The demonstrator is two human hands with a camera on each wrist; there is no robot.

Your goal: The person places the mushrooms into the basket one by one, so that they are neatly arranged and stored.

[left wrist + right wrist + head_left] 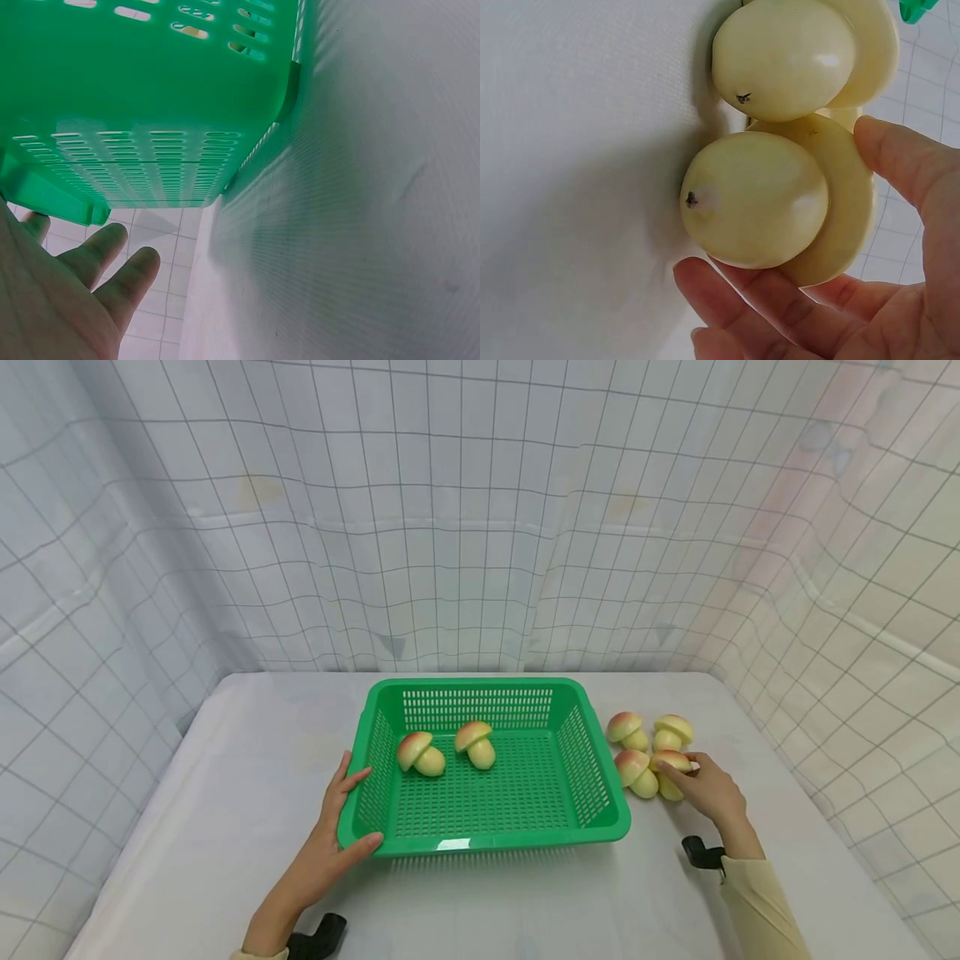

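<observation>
1. The right hand (712, 785) pinches the near-right mushroom (670, 763) of a group of four, thumb on one side of the cap and fingers on the other; whether it is off the cloth, the pictures do not settle.
2. The left hand (333, 831) is spread at the basket's left end, thumb over the near-left corner and fingertips at the left rim.
3. The pinched mushroom's long axis runs roughly away from the person, cap at the far end, stem toward the person; the right hand comes at it from the right and is much the nearer of the two.
4. Leftward of that hand lies the green basket (540, 840); the near-left mushroom (633, 770) sits between its right wall and the pinched one, touching or almost touching the latter.
5. Behind this pair lie the far-left mushroom (627, 729) and the far-right mushroom (672, 728).
6. Inside the basket, well apart from the right hand, two mushrooms (477, 745) lie toward the left and middle.
7. All this rests on the white-covered desk (225, 793).
</observation>
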